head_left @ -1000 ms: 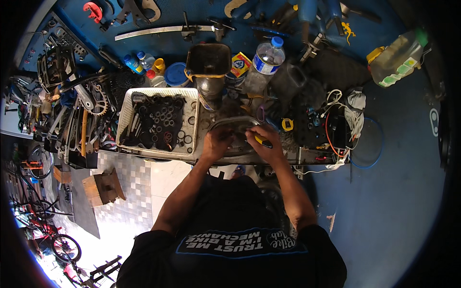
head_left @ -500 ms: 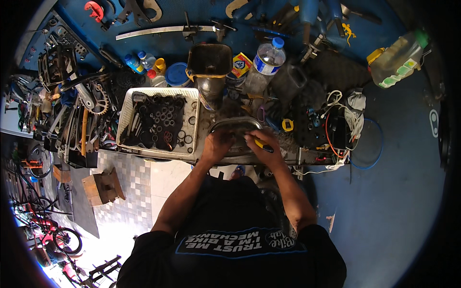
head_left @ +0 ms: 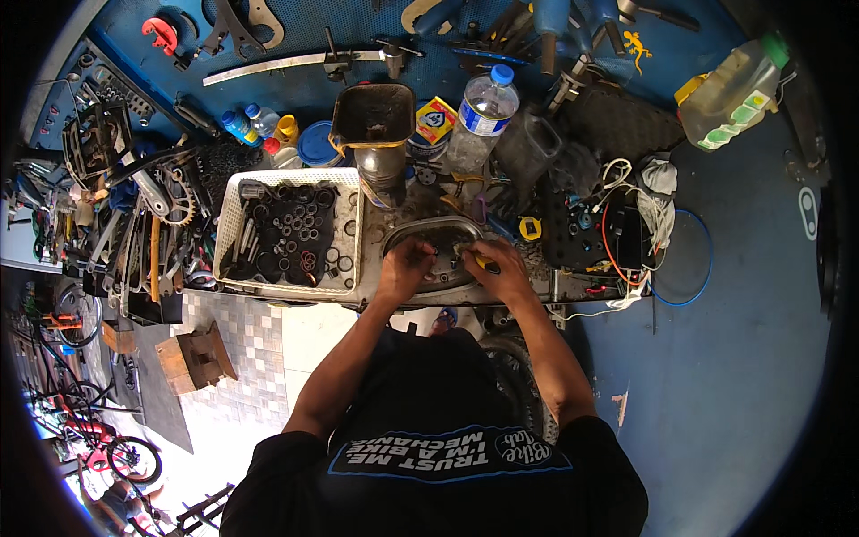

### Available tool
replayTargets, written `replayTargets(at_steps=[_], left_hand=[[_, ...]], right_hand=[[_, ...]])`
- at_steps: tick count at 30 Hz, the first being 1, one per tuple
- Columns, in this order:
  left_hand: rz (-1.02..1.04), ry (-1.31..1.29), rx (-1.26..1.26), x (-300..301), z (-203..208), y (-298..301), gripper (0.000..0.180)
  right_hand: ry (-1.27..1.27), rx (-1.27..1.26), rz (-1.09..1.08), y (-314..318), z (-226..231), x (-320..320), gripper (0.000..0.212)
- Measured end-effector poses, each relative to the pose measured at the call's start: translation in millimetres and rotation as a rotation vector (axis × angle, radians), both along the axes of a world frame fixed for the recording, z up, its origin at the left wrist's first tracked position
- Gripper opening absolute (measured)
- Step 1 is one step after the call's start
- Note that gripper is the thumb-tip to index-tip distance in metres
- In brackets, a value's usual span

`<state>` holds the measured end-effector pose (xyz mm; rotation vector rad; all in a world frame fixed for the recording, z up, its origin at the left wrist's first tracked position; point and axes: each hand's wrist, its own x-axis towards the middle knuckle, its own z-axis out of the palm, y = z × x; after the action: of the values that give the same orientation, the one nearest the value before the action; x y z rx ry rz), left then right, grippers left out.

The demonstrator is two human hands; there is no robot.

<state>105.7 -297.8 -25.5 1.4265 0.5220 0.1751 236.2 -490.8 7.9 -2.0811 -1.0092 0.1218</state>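
Observation:
Over an oval metal pan [head_left: 437,221] on the workbench, both of my hands work close together. My left hand [head_left: 405,270] is closed in a pinch above the pan's left side. A small dark piece seems to show at its fingertips, too small to name. My right hand [head_left: 503,273] is wrapped round a tool with a yellow-and-black handle [head_left: 488,264]. The tool's working end points toward the left hand, and its kind cannot be made out. Inside the pan lie dark contents and a small ring-shaped part [head_left: 444,278].
Left of the pan is a white plastic basket [head_left: 360,234] of rings and small bike parts. Behind stand a dark square-topped container [head_left: 374,116] and a clear bottle with a blue cap [head_left: 483,116]. A yellow tape measure [head_left: 531,228] and cables [head_left: 653,219] lie to the right.
The view has shifted slightly. My hands stay over the pan; the left fingers have opened a little from the palm, showing more of the pan between the hands. The right hand keeps the tool.

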Motion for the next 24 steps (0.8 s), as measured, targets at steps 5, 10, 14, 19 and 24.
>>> replayTargets(at_steps=[5,10,14,19,24], left_hand=[[0.026,0.021,0.148,12,-7,-1,0.026],[-0.015,-0.088,0.142,17,-11,4,0.035],[-0.028,-0.107,0.125,15,-9,2,0.033],[-0.085,0.027,0.344,12,3,6,0.034],[-0.069,-0.019,0.331,8,5,5,0.034]], right_hand=[[0.066,-0.049,-0.020,4,5,-2,0.018],[0.048,-0.021,-0.075,2,11,-5,0.017],[0.114,-0.020,-0.066,0,11,-2,0.018],[0.694,0.164,-0.069,18,40,-12,0.021],[0.362,0.113,-0.071,12,34,4,0.021]])
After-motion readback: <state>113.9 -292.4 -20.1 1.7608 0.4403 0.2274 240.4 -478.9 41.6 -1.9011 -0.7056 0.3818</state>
